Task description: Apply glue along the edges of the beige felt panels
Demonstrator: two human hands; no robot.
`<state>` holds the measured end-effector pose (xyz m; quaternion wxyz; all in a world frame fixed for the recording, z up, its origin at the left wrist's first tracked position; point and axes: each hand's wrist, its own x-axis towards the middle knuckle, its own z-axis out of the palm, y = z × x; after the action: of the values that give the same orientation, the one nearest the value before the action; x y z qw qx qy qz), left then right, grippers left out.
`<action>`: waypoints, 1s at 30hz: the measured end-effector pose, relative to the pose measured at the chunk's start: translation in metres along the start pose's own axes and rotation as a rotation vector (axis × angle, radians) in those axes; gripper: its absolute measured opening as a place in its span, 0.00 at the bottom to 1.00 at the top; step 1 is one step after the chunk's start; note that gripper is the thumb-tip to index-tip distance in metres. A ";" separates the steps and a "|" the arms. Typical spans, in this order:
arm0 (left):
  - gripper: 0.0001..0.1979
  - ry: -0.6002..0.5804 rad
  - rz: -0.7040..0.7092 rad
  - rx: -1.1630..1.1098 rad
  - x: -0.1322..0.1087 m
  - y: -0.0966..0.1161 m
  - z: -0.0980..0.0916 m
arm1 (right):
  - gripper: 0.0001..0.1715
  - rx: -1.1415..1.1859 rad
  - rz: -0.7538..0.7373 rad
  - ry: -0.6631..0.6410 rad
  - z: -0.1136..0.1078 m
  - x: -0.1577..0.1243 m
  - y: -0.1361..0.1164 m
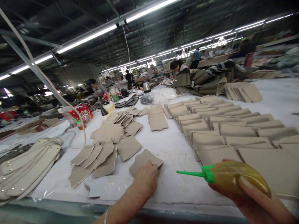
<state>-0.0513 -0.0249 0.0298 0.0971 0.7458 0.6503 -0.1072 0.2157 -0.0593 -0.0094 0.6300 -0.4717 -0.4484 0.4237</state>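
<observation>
My left hand [147, 179] is closed on the right edge of a beige piece [144, 159] lying near the table's front; its fingertips press on the piece. In my right hand [254, 199], at the lower right, is a bottle [240, 177] of yellowish liquid, tipped on its side. Its long green nozzle points left, above the white tabletop, apart from the beige piece. Loose beige pieces [107, 133] lie in a heap left of my left hand. Rows of overlapping beige pieces [238, 130] cover the right side, behind the bottle.
White strap-like parts with rivets [30, 168] lie at the left on the white table [173, 189]. Further back are a red patterned box [84, 114], a kettle [146, 87], clear plastic [163, 94] and dark folded material [205, 81]. Several people work in the background.
</observation>
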 end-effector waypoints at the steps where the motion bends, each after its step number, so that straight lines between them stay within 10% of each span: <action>1: 0.15 0.013 0.025 -0.021 0.001 -0.004 -0.001 | 0.24 0.046 0.045 -0.001 0.001 0.002 -0.001; 14: 0.24 0.138 0.219 -0.315 0.025 -0.017 0.010 | 0.25 -0.575 -0.467 -0.268 0.052 0.034 0.002; 30: 0.19 0.160 0.208 -0.336 0.023 -0.021 0.013 | 0.24 -0.745 -0.603 -0.406 0.062 0.045 0.008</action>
<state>-0.0692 -0.0042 0.0107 0.1787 0.7882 0.5843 0.0731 0.1662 -0.0014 0.0001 0.4138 -0.4224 -0.7978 0.1181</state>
